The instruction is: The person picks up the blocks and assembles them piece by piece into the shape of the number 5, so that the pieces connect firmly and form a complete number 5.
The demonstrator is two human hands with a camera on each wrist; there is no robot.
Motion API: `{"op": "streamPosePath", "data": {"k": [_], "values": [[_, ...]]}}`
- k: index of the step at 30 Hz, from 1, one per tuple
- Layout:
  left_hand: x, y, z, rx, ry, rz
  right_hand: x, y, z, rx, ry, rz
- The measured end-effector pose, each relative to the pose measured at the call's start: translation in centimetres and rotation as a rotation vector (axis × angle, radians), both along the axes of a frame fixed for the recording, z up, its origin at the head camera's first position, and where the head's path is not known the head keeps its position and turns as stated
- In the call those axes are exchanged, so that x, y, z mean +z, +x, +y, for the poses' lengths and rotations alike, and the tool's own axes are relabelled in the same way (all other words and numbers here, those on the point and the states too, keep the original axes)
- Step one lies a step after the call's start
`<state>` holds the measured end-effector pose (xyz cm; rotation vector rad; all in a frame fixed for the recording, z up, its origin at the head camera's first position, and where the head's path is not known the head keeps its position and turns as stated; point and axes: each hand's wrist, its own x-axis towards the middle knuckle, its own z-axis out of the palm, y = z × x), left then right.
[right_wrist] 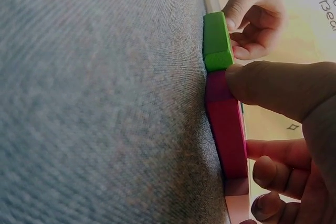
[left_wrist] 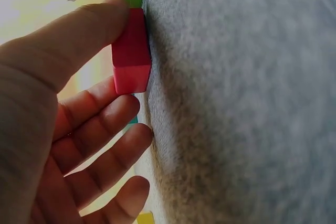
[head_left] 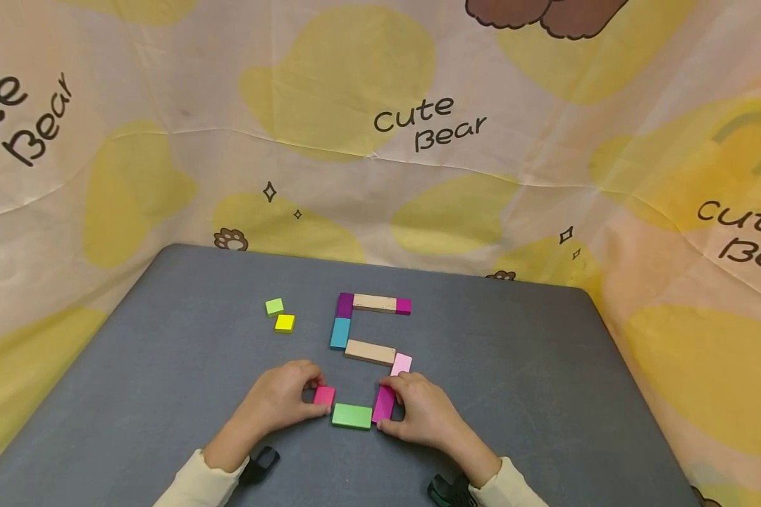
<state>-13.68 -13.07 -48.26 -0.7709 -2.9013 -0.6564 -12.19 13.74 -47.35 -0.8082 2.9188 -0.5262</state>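
Observation:
My left hand (head_left: 279,396) pinches a small pinkish-red block (head_left: 324,396) between thumb and fingers, at the left end of a green block (head_left: 351,416). On the other side, my right hand (head_left: 426,412) holds a magenta block (head_left: 383,404) by its two ends, thumb at the near end by the green block. A pale pink block (head_left: 402,363) lies just beyond the right fingers. From it the line runs through a plain wooden block (head_left: 370,351), a blue block (head_left: 339,333), a purple block (head_left: 345,305), another wooden block (head_left: 375,303) and a small magenta block (head_left: 404,306).
A small lime-green block (head_left: 275,307) and a yellow block (head_left: 285,324) lie apart, left of the line. Everything rests on a grey table (head_left: 514,366). Behind its far edge hangs a printed cloth (head_left: 330,183) with yellow patches and lettering.

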Motion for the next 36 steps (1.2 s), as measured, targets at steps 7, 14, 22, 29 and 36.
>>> {"op": "streamPosePath", "data": {"k": [7,14,22,29,36], "values": [[0.21,0.01,0.23,0.007,-0.013,-0.019,0.20,0.12,-0.14,-0.010,-0.004,-0.019],[0.31,0.01,0.38,0.015,-0.027,-0.009,0.19,0.15,-0.11,-0.007,-0.005,-0.007],[0.38,0.13,0.53,0.015,-0.040,-0.003,0.17,0.09,-0.11,-0.013,-0.006,-0.040],[0.19,0.18,0.45,0.028,-0.034,0.014,0.01,0.11,-0.02,-0.003,-0.012,-0.015],[0.43,-0.03,0.12,0.064,0.024,0.068,-0.11,0.09,0.03,0.003,-0.004,0.016]]}}
